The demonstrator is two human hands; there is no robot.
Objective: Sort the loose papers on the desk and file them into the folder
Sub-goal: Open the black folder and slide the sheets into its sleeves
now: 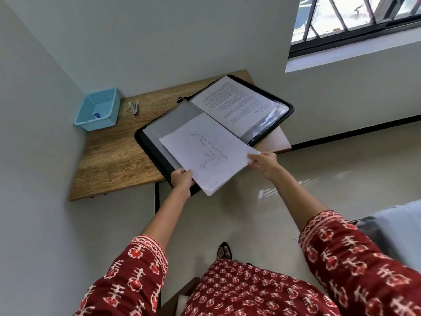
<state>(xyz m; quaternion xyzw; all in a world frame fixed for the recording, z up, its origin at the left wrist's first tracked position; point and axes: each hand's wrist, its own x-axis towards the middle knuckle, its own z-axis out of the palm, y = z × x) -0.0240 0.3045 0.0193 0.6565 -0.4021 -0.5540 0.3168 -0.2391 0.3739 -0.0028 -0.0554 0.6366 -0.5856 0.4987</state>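
Head view of a wooden table [109, 156] set in a corner between two pale walls. A black zip folder [148, 142] lies open on the right part of the table, its far right corner overhanging the table's edge and its near corner reaching past the front edge. The folder's far half carries a printed text page [232, 101] under a clear plastic sleeve [266, 124]; the near half shows a grey translucent sleeve [168, 119]. Over this near half lies a white sheet with a line drawing [209, 151], tilted to the folder's edges and projecting past the near corner; whether it is one sheet or several cannot be told. The left hand [181, 179] grips the near corner of the folder beside the sheet's lower left edge, fingers curled round the rim. The right hand [264, 164] pinches the sheet's right corner, fingertips on the paper. Both arms wear red patterned sleeves [355, 258]. At the far left of the table stands a light blue plastic basket [96, 109] against the wall, holding a small blue and white item too small to identify. Just right of the basket lies a small staple remover [134, 107]. A barred window [355, 17] occupies the upper right, and a sandalled foot [224, 250] rests on the tiled floor [227, 215] below
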